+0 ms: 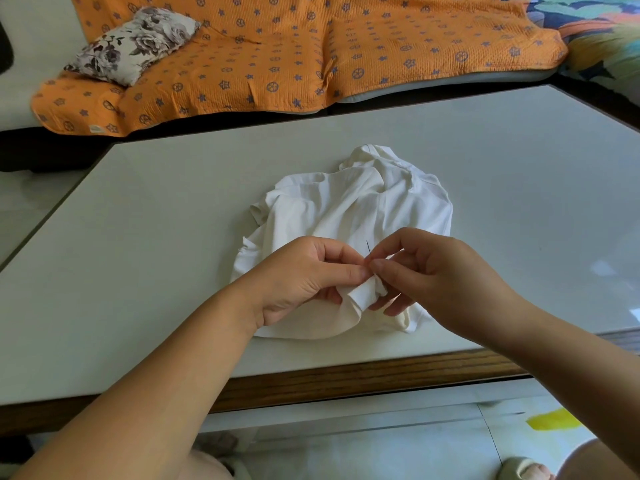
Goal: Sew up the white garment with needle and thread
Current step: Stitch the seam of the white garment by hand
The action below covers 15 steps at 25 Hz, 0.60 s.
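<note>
The white garment [346,202] lies crumpled in a loose heap at the centre of the frame, on the pale grey desk [173,220], with its near edge close to the desk's wooden front rim. Both bare forearms reach in from the bottom of the frame and meet over the lower part of the cloth. The left hand [304,278] pinches a small rolled fold of the garment between thumb and forefinger, lifting it slightly off the heap. The right hand [440,271] sits just beside it, fingertips nearly touching the left thumb. Its thumb and forefinger are closed on a needle [368,249], whose thin dark end stands up above the fingertips, and its other fingers curl under the fold. The thread is too fine to make out. Across the top of the frame an orange patterned cover [277,57] drapes a sofa, with a floral cushion [135,43] on it at the upper left.
</note>
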### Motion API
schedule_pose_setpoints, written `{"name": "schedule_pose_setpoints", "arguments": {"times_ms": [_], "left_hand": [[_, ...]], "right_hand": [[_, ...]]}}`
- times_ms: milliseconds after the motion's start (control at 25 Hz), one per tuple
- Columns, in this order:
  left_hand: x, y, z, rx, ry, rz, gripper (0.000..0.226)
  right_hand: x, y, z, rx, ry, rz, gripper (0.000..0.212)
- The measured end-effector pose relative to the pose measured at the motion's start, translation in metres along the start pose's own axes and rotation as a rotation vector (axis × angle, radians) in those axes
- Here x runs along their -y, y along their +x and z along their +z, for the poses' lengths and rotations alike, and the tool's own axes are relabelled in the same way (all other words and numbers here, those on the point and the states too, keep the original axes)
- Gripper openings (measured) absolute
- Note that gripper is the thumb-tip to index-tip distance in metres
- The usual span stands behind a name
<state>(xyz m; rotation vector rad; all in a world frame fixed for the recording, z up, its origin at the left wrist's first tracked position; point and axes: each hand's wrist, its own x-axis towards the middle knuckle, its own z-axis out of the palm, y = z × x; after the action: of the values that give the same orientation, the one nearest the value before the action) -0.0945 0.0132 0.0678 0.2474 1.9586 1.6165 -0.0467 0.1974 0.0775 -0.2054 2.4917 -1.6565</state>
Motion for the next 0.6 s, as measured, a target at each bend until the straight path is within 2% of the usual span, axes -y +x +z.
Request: {"name": "schedule_pose_setpoints", "arguments": {"times_ms": [80, 240, 320, 520, 600], "left_hand": [[-0.001, 0.0, 0.001, -0.006, -0.011, -0.008, 0.005], [-0.002, 0.0, 0.002, -0.034, -0.089, -0.045, 0.023], [-0.001, 0.0, 0.001, -0.055, -0.073, -0.067, 0.028], [0.0, 0.001, 0.001, -0.082, -0.009, -0.087, 0.03], [0.0, 0.0, -0.001, -0.072, 0.035, -0.093, 0.022]], "right_hand": [[0.001, 0.001, 0.0, -0.019, -0.021, -0.012, 0.009], [0.002, 0.004, -0.004, -0.127, -0.146, -0.081, 0.01], [0.002, 0.008, -0.007, -0.183, -0.093, -0.083, 0.009], [0.006, 0.022, -0.017, -0.125, 0.697, 0.096, 0.012], [0.006, 0.027, -0.023, -0.15, 0.873, 0.13, 0.014]]}}
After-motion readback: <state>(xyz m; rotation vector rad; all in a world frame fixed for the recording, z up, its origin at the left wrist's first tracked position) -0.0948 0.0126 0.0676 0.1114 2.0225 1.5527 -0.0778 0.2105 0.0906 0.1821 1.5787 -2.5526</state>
